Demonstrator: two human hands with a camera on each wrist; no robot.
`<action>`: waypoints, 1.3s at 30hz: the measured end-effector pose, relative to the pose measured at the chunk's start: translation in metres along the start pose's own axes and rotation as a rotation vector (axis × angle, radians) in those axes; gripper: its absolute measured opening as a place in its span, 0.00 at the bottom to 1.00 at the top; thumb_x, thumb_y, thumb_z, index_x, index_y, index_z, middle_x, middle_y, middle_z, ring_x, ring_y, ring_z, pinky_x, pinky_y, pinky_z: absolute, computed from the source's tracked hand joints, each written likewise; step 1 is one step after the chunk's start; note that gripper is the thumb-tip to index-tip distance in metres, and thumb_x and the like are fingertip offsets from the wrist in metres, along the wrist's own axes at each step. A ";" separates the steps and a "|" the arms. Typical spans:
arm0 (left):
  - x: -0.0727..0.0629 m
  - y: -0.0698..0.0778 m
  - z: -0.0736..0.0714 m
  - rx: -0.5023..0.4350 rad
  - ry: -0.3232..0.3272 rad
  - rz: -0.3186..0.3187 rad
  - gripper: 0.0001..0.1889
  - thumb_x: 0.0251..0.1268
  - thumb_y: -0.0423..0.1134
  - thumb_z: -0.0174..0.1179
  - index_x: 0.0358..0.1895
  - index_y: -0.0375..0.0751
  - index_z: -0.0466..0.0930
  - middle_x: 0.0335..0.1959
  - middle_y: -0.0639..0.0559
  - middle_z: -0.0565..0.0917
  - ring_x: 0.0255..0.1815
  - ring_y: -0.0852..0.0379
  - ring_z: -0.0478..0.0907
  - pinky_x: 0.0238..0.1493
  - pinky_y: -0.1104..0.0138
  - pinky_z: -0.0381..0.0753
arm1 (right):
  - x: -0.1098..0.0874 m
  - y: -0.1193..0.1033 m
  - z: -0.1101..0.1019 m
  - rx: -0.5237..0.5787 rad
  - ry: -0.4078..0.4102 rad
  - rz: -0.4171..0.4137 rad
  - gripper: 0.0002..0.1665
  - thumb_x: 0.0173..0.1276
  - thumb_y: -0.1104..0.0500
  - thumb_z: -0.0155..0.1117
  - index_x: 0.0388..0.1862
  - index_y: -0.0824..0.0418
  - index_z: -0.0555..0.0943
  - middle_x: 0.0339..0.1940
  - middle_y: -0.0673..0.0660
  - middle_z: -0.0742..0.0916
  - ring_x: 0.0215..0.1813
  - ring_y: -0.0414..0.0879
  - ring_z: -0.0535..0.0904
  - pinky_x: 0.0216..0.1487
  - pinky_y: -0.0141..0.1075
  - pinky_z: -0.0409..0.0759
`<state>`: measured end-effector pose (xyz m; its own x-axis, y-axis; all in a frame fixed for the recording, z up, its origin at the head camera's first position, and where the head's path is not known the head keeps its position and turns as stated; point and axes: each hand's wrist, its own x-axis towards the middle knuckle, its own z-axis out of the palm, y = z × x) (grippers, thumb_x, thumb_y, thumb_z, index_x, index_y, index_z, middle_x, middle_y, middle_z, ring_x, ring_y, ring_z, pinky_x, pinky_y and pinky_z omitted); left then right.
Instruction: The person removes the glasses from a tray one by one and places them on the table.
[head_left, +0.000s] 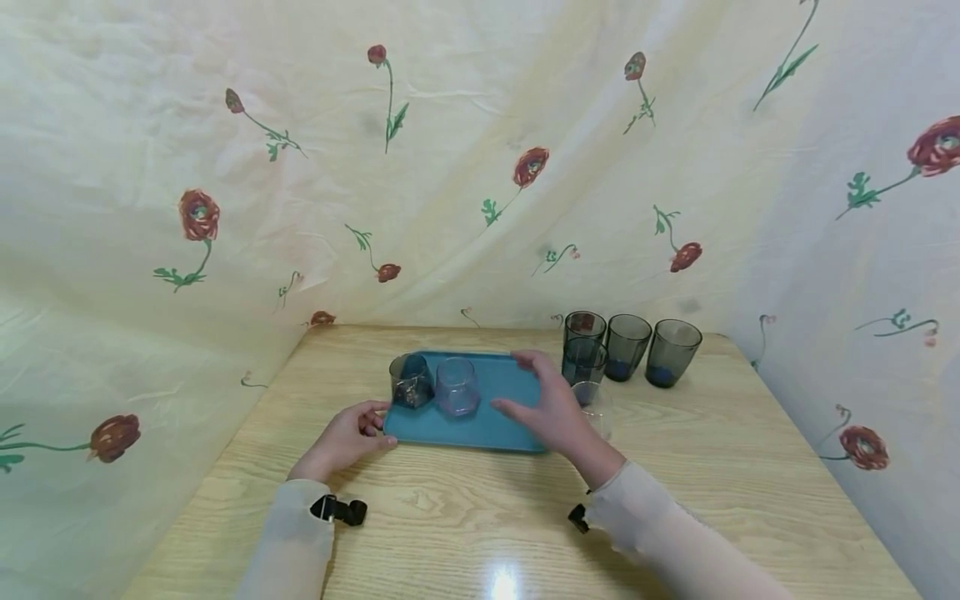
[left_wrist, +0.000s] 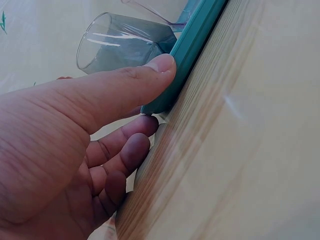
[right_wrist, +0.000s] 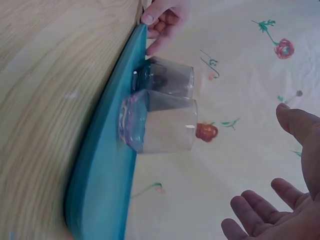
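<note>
A blue-green tray [head_left: 491,429] lies on the table, carrying a smoky grey glass [head_left: 411,383] and a clear pinkish glass [head_left: 457,387] side by side at its left. My left hand [head_left: 352,435] grips the tray's left end; in the left wrist view the thumb [left_wrist: 161,64] presses on the rim and a fingertip sits beneath the corner. Over the tray's right part is my right hand [head_left: 551,408], thumb and fingers spread apart, holding nothing. In the right wrist view its fingers [right_wrist: 255,207] stand away from the clear pinkish glass [right_wrist: 162,122].
Right of the tray, tall dark grey glasses [head_left: 627,346] stand in a group at the back of the table. A clear glass [head_left: 600,408] is partly hidden behind my right hand. Flower-patterned cloth [head_left: 450,208] hangs behind and along both sides of the wooden table [head_left: 435,517].
</note>
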<state>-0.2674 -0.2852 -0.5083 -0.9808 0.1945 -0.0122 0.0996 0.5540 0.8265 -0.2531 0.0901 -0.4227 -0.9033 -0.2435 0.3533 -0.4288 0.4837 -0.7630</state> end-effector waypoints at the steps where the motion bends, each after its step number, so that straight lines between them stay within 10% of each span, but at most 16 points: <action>1: 0.000 0.000 0.000 0.000 0.001 0.000 0.35 0.61 0.40 0.78 0.72 0.43 0.77 0.44 0.49 0.80 0.38 0.51 0.76 0.39 0.61 0.77 | 0.003 0.000 0.004 0.025 -0.017 0.019 0.48 0.66 0.47 0.80 0.78 0.57 0.68 0.73 0.55 0.76 0.75 0.55 0.70 0.73 0.57 0.68; 39: 0.001 -0.003 -0.001 0.025 -0.001 0.001 0.34 0.62 0.42 0.78 0.72 0.45 0.77 0.44 0.50 0.80 0.38 0.52 0.76 0.41 0.61 0.77 | 0.060 0.035 0.092 0.173 -0.195 0.290 0.59 0.58 0.52 0.86 0.83 0.55 0.62 0.77 0.61 0.72 0.75 0.59 0.69 0.69 0.55 0.73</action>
<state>-0.2690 -0.2875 -0.5097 -0.9806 0.1957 -0.0120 0.1047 0.5742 0.8120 -0.3211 0.0153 -0.4780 -0.9597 -0.2806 0.0133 -0.1326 0.4106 -0.9021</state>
